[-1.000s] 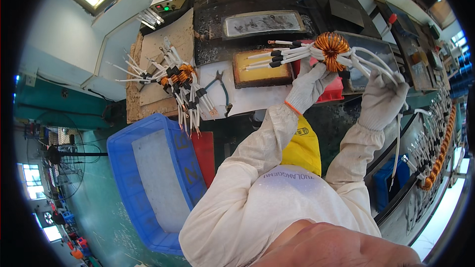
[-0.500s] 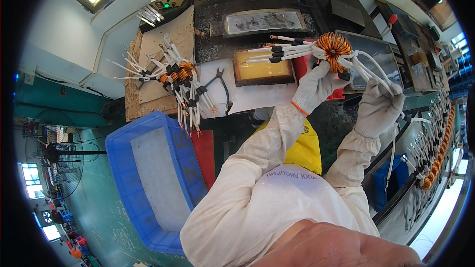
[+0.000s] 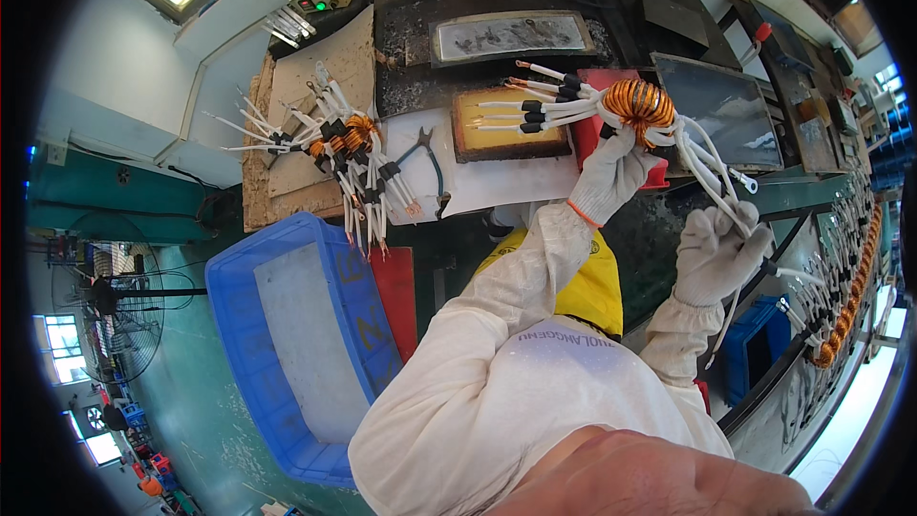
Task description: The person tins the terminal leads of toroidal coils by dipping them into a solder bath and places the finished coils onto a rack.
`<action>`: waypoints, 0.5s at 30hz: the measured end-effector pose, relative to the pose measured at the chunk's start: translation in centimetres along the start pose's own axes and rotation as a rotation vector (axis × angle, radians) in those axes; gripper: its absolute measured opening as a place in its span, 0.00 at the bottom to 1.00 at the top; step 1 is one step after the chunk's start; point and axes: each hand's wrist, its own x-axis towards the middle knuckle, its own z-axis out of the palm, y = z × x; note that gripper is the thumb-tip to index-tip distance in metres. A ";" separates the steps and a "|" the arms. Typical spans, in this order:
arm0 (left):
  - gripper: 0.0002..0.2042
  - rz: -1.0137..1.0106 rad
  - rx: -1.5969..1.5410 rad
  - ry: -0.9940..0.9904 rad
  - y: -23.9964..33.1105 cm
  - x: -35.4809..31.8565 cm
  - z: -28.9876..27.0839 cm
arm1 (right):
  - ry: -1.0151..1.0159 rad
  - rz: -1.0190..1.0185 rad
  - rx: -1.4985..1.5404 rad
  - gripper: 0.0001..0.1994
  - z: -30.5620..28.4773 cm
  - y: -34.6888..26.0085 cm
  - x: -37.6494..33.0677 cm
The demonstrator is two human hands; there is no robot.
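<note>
At a workbench, right of centre in the upper frame, I hold up a copper coil (image 3: 638,103), the gloved fingers of my left hand (image 3: 611,172) closed on its lower side. My right hand (image 3: 719,256), lower and farther right, is clamped around the trailing white wires (image 3: 702,158), a ring-shaped metal end poking out above my fingers. Gripping both sides probably steadies the coil and stops the loose leads swinging. The black-banded wires (image 3: 544,115) fan leftward, clear of my palms, above a yellow-filled tray (image 3: 511,153) (whether any tip touches it, I cannot tell).

Left of the tray, pliers (image 3: 426,148) lie open-handled, seemingly parked within reach. More coils (image 3: 358,134) are heaped at upper left, wires overhanging the edge toward a blue bin (image 3: 224,325). Others line the right edge in a row (image 3: 850,296), perhaps to keep their leads untangled.
</note>
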 end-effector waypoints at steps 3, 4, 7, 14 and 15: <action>0.17 0.009 0.049 0.006 -0.1 -0.2 -0.1 | 0.071 0.014 0.041 0.25 0.2 0.0 -1.5; 0.17 -0.006 0.045 0.028 -0.1 -0.3 -0.5 | 0.134 0.016 0.088 0.24 1.1 0.0 -1.9; 0.16 -0.030 0.037 0.072 -0.1 -0.7 -1.4 | 0.229 0.009 0.143 0.21 0.8 -0.1 -2.5; 0.14 -0.035 -0.049 0.152 0.3 -1.6 -1.6 | 0.202 -0.001 -0.253 0.17 0.2 0.3 -2.6; 0.14 -0.035 -0.047 0.152 0.4 -1.6 -1.4 | 0.190 0.016 -0.271 0.16 0.2 0.4 -2.5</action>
